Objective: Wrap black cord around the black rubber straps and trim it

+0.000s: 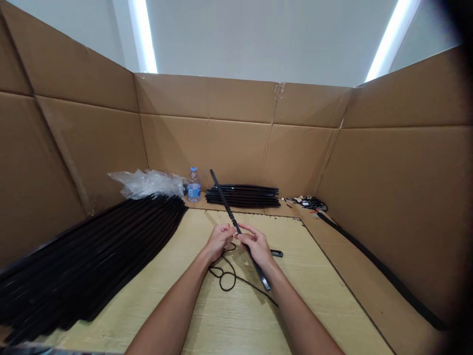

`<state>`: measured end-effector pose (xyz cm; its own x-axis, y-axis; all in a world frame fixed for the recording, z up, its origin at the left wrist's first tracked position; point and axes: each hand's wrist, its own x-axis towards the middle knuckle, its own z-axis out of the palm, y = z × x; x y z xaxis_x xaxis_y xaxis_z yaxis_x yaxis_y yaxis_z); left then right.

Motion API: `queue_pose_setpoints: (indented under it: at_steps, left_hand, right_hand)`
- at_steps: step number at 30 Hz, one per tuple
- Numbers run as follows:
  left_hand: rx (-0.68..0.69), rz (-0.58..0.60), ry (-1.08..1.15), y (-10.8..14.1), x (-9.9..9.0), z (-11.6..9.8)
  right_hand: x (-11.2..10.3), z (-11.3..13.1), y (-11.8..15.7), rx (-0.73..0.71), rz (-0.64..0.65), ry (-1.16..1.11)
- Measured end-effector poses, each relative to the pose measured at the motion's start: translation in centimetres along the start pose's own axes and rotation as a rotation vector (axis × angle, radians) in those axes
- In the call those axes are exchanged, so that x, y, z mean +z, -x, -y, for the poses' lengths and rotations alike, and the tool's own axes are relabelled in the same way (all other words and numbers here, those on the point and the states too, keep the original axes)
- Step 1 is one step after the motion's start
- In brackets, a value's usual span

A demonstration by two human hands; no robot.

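A slim black rod (258, 270) slants across the middle of the head view, its far end up and to the left. My right hand (258, 245) is closed around it below its midpoint. Just above my fingers, a black cord (232, 217) is wound in several turns about the rod. My left hand (220, 240) pinches the cord close against the rod's left side. The loose length of cord (228, 288) lies in loops on the table beneath my hands and runs off under my right forearm. A black loop-shaped handle (277, 253) shows beside my right hand, the rest of it hidden.
Many long black strips (96, 256) cover the left side of the pale table (221, 325). Along the back are a plastic bag (148, 183), a water bottle (194, 186) and a stack of black rods (244, 196). At right lie tangled cords (312, 202) and a long black strip (380, 268). Cardboard walls enclose everything.
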<state>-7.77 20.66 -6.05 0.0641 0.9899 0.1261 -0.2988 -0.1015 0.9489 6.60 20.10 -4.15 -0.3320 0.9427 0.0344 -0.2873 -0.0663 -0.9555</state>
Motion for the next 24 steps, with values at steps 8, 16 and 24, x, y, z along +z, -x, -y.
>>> queue_pose_setpoints:
  at_steps: [8, 16, 24]
  left_hand:
    - [-0.018, 0.018, -0.002, 0.20, -0.23, -0.46]
    - [-0.025, 0.018, 0.008, 0.41, -0.27, -0.67]
    - [0.003, 0.034, -0.012, 0.11, -0.73, -0.40]
  right_hand:
    - [-0.24, -0.26, 0.05, -0.045, 0.026, 0.075]
    - [-0.51, 0.11, 0.65, -0.052, 0.137, 0.030]
    - [-0.62, -0.44, 0.01, -0.039, 0.123, -0.019]
